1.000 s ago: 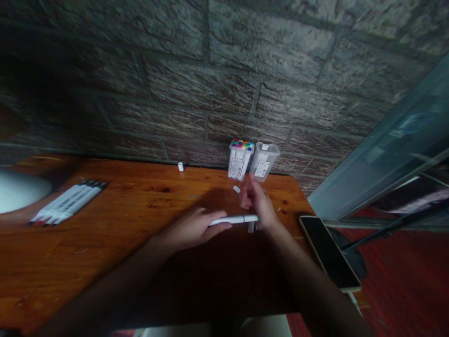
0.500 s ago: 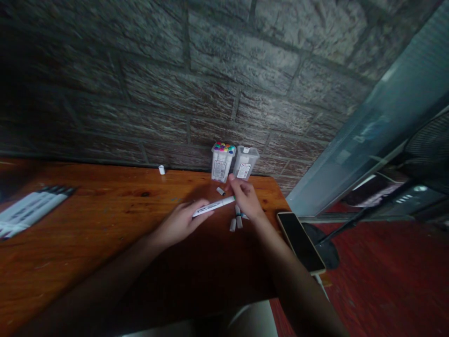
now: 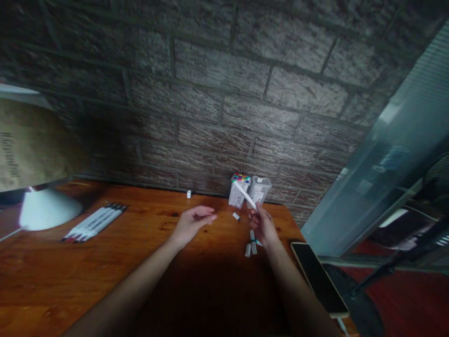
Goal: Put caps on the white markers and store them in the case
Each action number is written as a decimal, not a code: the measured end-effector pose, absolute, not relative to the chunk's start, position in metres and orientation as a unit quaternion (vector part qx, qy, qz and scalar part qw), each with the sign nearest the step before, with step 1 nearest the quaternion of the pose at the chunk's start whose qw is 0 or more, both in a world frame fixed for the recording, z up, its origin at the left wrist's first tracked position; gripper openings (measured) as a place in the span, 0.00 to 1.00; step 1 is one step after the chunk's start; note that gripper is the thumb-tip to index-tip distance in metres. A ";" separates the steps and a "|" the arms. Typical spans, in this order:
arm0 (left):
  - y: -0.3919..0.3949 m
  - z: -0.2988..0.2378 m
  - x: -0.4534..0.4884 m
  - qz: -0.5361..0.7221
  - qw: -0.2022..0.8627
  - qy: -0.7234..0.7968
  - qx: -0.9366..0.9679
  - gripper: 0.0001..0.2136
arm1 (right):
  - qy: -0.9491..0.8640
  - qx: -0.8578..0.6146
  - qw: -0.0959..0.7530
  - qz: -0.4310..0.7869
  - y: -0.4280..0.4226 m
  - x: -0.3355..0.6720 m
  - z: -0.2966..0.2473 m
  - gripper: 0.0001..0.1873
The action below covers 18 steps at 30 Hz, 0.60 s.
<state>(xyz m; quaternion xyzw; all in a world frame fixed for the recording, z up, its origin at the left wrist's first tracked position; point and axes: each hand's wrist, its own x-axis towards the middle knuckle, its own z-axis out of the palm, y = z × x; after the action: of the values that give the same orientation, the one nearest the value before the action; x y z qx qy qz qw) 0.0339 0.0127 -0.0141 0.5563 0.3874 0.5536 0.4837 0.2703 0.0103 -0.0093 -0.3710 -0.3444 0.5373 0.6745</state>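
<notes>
My right hand (image 3: 264, 226) is closed on a white marker (image 3: 245, 194), holding it tilted up toward the two clear marker boxes (image 3: 248, 191) at the wall. One box holds markers with coloured caps; the other looks empty. My left hand (image 3: 193, 222) hovers over the wooden table (image 3: 122, 262) with fingers loosely apart and nothing in it. A loose white cap (image 3: 236, 216) lies between my hands. A few short marker pieces (image 3: 251, 242) lie just below my right hand.
A row of several white markers (image 3: 94, 222) lies at the left of the table, beside a white lamp base (image 3: 45, 208). A small white cap (image 3: 188, 194) stands near the brick wall. A phone (image 3: 317, 279) lies at the table's right edge.
My left hand let go of the marker and drew back, fingers apart. My right hand lifted the marker, tip toward the boxes. The view tilted up and shifted left.
</notes>
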 end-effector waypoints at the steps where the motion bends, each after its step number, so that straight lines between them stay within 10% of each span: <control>1: 0.012 -0.013 0.033 0.556 0.494 0.402 0.534 0.17 | -0.339 -0.360 0.671 0.552 0.010 0.271 -0.010 0.19; 18: 0.012 -0.003 0.034 0.613 0.558 0.344 0.441 0.18 | -0.437 -0.326 0.584 0.602 -0.001 0.250 -0.011 0.14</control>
<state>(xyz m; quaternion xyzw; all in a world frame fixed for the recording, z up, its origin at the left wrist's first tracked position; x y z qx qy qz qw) 0.0344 0.0123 -0.0026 0.4414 0.3437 0.6128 0.5582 0.2499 -0.0011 -0.0107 -0.3257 -0.4365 0.6016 0.5844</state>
